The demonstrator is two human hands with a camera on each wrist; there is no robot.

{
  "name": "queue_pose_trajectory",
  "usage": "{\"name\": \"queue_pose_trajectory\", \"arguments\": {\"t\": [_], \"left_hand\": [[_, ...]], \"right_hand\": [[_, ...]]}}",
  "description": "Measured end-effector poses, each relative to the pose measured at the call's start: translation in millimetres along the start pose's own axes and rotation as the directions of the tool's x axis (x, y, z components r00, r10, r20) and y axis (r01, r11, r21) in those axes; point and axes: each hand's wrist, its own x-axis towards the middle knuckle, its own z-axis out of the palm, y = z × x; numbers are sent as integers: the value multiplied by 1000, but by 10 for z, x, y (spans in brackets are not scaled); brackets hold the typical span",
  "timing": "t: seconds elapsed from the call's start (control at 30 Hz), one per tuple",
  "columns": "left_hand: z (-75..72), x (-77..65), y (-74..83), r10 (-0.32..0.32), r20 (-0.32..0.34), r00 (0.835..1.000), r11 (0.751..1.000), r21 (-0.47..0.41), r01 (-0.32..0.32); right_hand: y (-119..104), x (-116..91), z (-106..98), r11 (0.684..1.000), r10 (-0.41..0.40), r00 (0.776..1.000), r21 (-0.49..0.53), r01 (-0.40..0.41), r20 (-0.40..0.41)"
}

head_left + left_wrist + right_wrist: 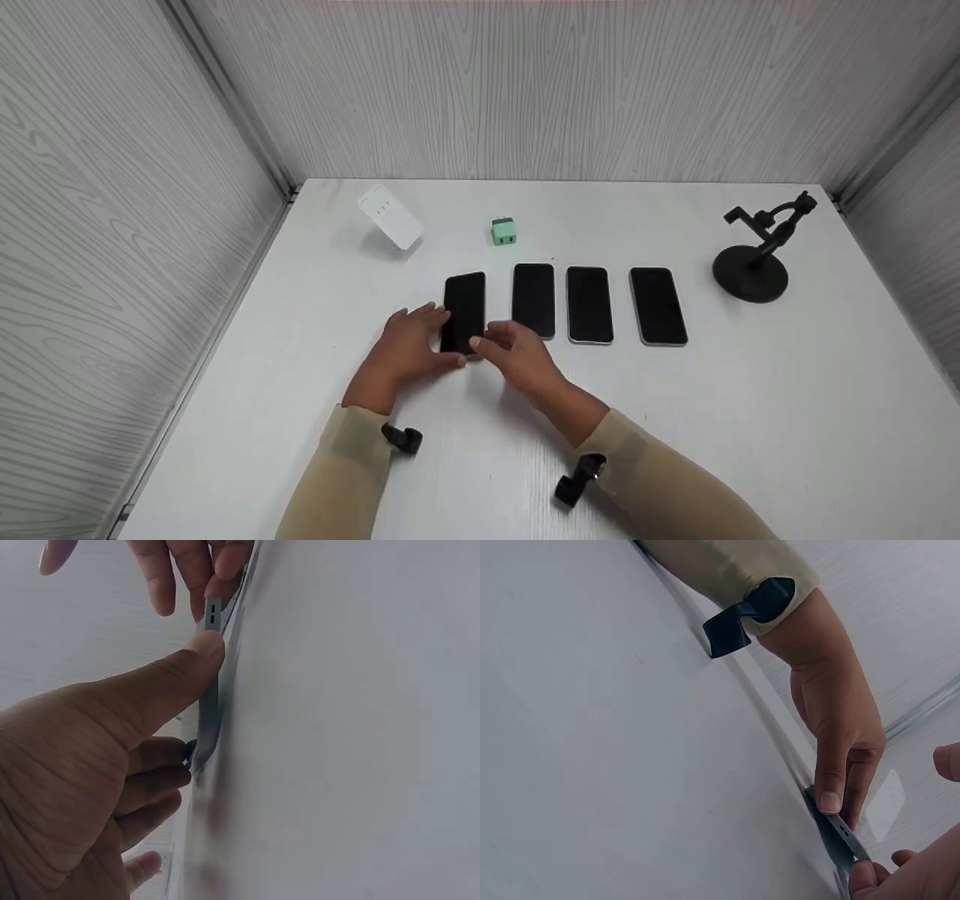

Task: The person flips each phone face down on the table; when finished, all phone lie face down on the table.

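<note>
A black-screened smartphone (465, 309) is at the left end of a row of phones on the white table. My left hand (407, 343) grips it, fingers along its left side and thumb at the bottom edge. At the lower right corner, my right hand (523, 361) pinches it between thumb and fingers. In the left wrist view the phone's grey edge (208, 709) shows two small slots, close over the tabletop. The left thumb (830, 791) lies against that same edge in the right wrist view.
Three more dark phones, a near one (534, 300), a middle one (589, 305) and a far one (658, 306), lie to the right. Behind are a green plug adapter (504, 232) and a tilted white slotted panel (391, 217). A black round-based stand (750, 274) is at right.
</note>
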Motion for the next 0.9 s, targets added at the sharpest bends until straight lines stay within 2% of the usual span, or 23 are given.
{"name": "queue_pose_trajectory", "arguments": {"t": [0.2, 0.4, 0.5, 0.6, 0.7, 0.9], "left_hand": [[-6, -15, -69, 16, -25, 1000, 1000, -21, -17], [-13, -44, -110, 1, -25, 1000, 999, -47, -3], [-21, -53, -103, 3, -26, 1000, 999, -46, -4], [-36, -61, -89, 0, -30, 1000, 999, -43, -2], [-57, -71, -74, -1, -32, 999, 999, -38, 0], [-65, -76, -76, 16, -34, 999, 999, -36, -17]], "right_hand": [[-11, 73, 31, 998, 14, 1000, 64, -15, 16], [-43, 158, 80, 999, 44, 999, 23, -45, 32], [-40, 174, 114, 1000, 21, 998, -7, -21, 59], [-30, 175, 157, 997, -34, 997, -69, 38, 62], [-27, 177, 197, 982, -87, 996, -167, 90, 25], [-16, 193, 232, 935, -115, 991, -343, 87, -63]]}}
